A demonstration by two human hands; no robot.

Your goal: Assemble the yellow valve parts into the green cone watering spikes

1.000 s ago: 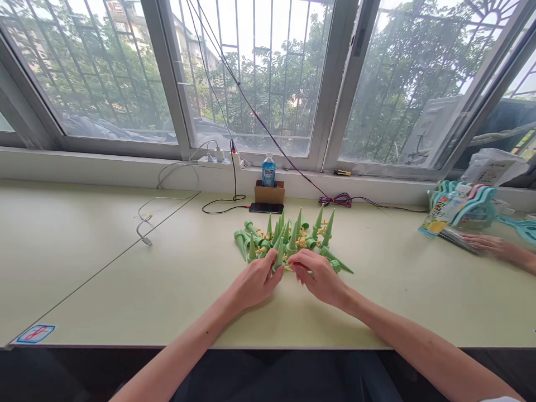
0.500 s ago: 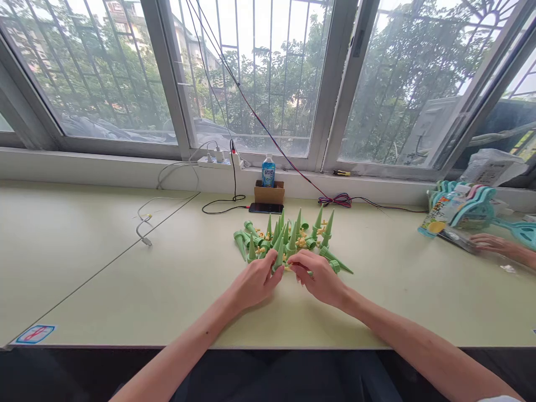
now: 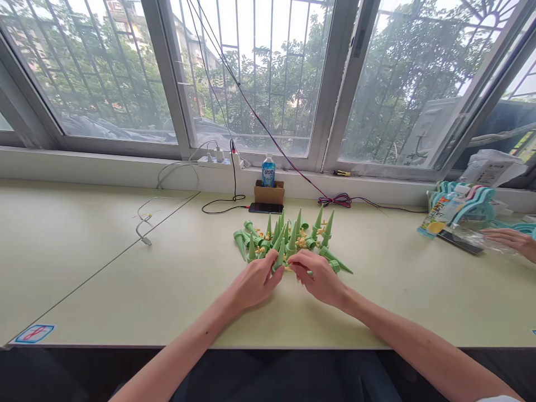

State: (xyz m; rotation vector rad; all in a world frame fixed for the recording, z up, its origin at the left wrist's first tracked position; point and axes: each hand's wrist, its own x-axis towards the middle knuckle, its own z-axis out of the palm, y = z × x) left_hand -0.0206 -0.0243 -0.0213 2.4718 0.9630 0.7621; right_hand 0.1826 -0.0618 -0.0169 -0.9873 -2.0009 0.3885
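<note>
My left hand is closed around the base of a green plastic watering spike, which stands point up. The fingers of my right hand are pinched together just right of that spike. Whatever they hold is too small and too covered to make out, though a bit of yellow shows near the fingertips. Beyond both hands lies a pile of similar green spikes, some upright and some on their sides. Small yellow valve-like pieces are mixed in among them.
Behind the pile are a phone on a cable, a cardboard box and a blue-labelled bottle. A white cable lies left. At right, another person's hand is near a dark phone, a pouch and teal plastic items.
My two hands and the spike stay almost where they were. The other person's hand at right has shifted away from the dark phone, with clear plastic beside it.
</note>
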